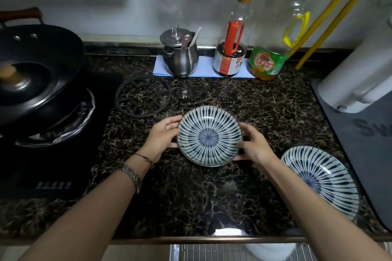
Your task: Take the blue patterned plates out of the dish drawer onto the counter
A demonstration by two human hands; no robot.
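A blue patterned plate (pixel 209 136) with radiating stripes sits at the middle of the dark marble counter (pixel 212 197). My left hand (pixel 162 136) grips its left rim and my right hand (pixel 253 144) grips its right rim. I cannot tell whether it rests on the counter or hovers just above it. A second blue patterned plate (pixel 321 178) lies on the counter at the right, apart from both hands. Below the counter's front edge the wire rack of the dish drawer (pixel 212 252) shows, with something white in it.
A black wok with lid (pixel 31 74) stands on the stove at the left, and a black iron trivet (pixel 143 95) lies beside it. A steel pot (pixel 180 53), a sauce bottle (pixel 231 48) and an oil bottle (pixel 273 48) line the back wall. A white appliance (pixel 360 74) stands on a grey mat at the right.
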